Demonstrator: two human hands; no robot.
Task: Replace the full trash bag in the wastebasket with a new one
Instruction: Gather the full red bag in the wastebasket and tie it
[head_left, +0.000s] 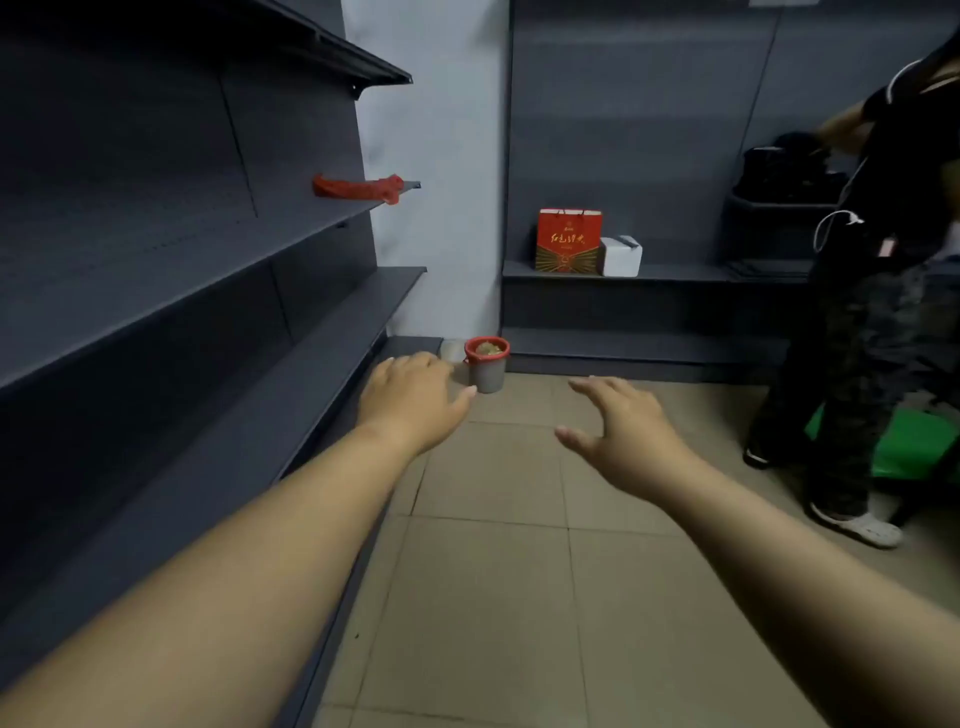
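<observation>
Tiled floor (493, 571), wastebasket (488, 375) contents indistinct

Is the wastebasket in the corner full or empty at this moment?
Full: crumpled brownish trash fills the red-lined wastebasket up to its rim.

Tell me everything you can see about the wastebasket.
The wastebasket is a small round grey bin, plastic by the look, upright on the tiled floor in the corner. A red bag folds over its rim; brownish trash fills it to the top. Something pale sits at its left.
</observation>
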